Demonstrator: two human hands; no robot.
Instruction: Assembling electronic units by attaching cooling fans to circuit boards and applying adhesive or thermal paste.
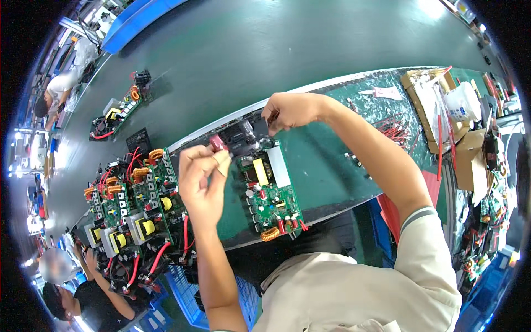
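My left hand (203, 185) is closed, fingertips pinched on a small dark red piece (218, 143) whose kind I cannot make out. My right hand (289, 112) is bent at the far edge of the work mat, fingers pressed together; what they hold, if anything, is hidden. Between the two hands lies a black panel (235, 139) with clear and metallic parts at its right end. Just below it, a green circuit board (283, 195) rests on the mat, carrying a yellow transformer (260, 171), a pale heatsink (277, 166) and a copper coil (270, 234).
Several assembled boards (145, 191) with thick red wires stand close on my left. Another board (117, 115) lies on the dark green belt. To the right are a pink-white tube (386, 93), loose red wires (394, 131) and a cardboard box (416, 108). Co-workers sit at far left.
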